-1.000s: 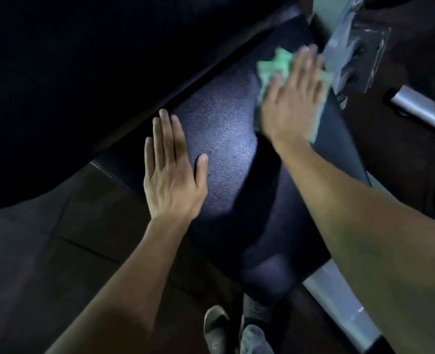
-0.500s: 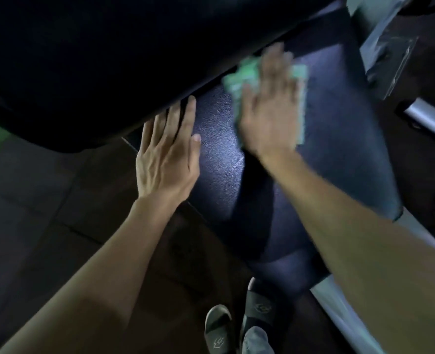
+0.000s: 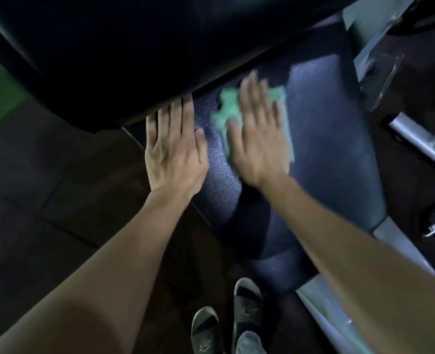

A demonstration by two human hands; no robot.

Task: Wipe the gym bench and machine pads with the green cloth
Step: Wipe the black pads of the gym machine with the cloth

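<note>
A dark padded bench seat runs from the upper right toward my feet. My right hand lies flat on the green cloth, pressing it onto the seat's upper left part; the cloth sticks out left of and beyond my fingers. My left hand rests flat, fingers together, on the seat's left edge, with its fingertips just under a large black pad that overhangs the top of the view. The two hands are close side by side.
Grey metal frame parts stand at the upper right, and a silver bar lies at the right. A pale frame rail runs under the seat. My sandalled feet stand on the dark floor below.
My right hand has swept the cloth leftward across the seat, from near the frame to beside my left hand. My left hand has slid further up under the black pad.
</note>
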